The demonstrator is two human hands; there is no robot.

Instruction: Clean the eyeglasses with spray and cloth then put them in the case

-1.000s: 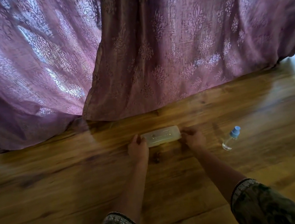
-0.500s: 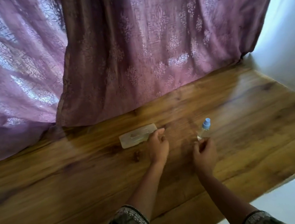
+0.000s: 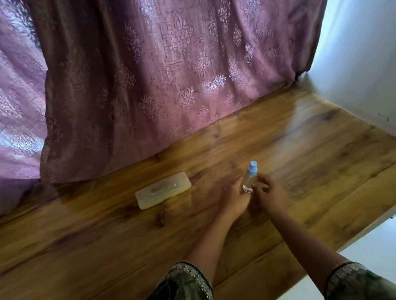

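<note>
The spray bottle stands upright on the counter, between both hands. The right hand pinches its clear body with curled fingers. The left hand touches the base, though I cannot tell whether it grips. The bottle looks small, light and easily tipped, so it is best held round the body below the blue cap. The translucent case lies closed nearby on the left, with a pinkish shape inside. No writing is legible
</note>
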